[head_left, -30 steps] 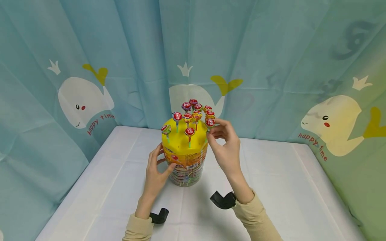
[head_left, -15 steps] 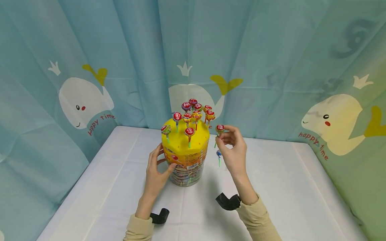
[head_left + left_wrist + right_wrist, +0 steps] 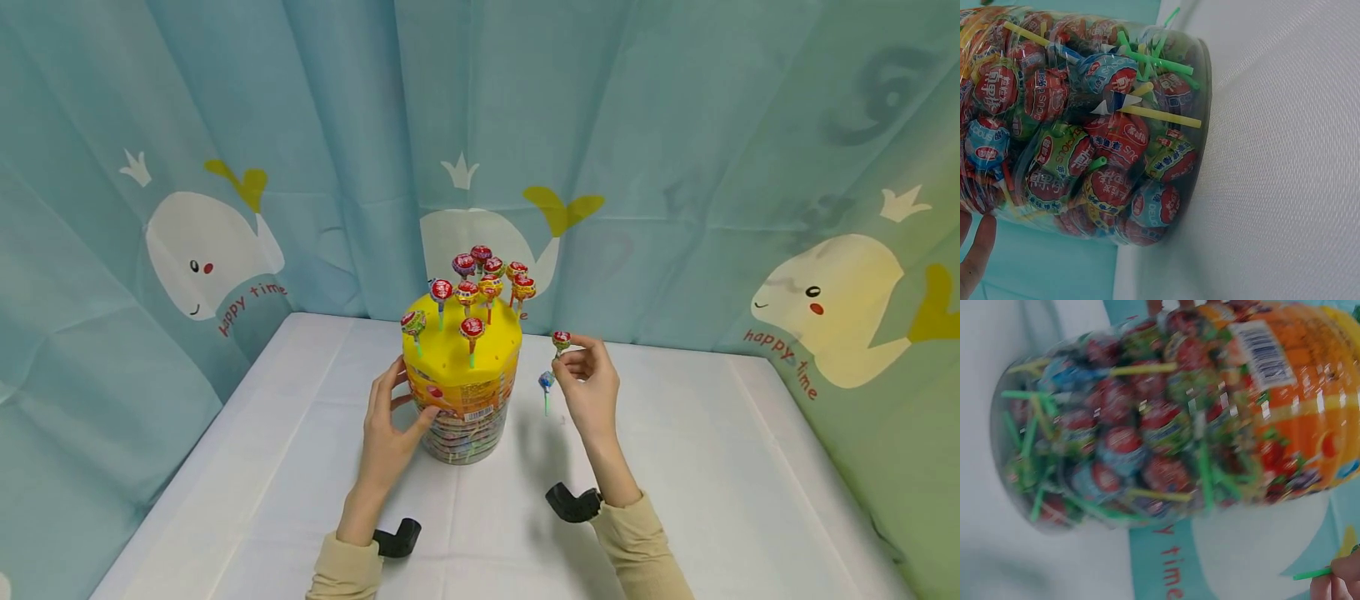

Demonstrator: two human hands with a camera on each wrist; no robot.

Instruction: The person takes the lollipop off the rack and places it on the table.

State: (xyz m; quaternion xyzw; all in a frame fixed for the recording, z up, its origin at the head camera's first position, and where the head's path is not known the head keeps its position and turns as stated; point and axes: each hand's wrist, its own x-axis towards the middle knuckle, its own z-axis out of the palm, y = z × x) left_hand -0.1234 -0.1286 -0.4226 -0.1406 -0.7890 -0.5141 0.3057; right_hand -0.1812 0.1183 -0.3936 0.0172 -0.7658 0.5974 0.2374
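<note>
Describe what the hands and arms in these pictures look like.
They are a person's: a left hand and a right hand, both without gloves. The left sleeve and right sleeve are plain beige and creased. A bent black piece juts out beside each wrist; no cables show.

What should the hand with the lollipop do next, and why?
Perhaps the right hand should lower its lollipop to the table: it holds it beside the tub, clear of the lid, and a blue lollipop lies there.
</note>
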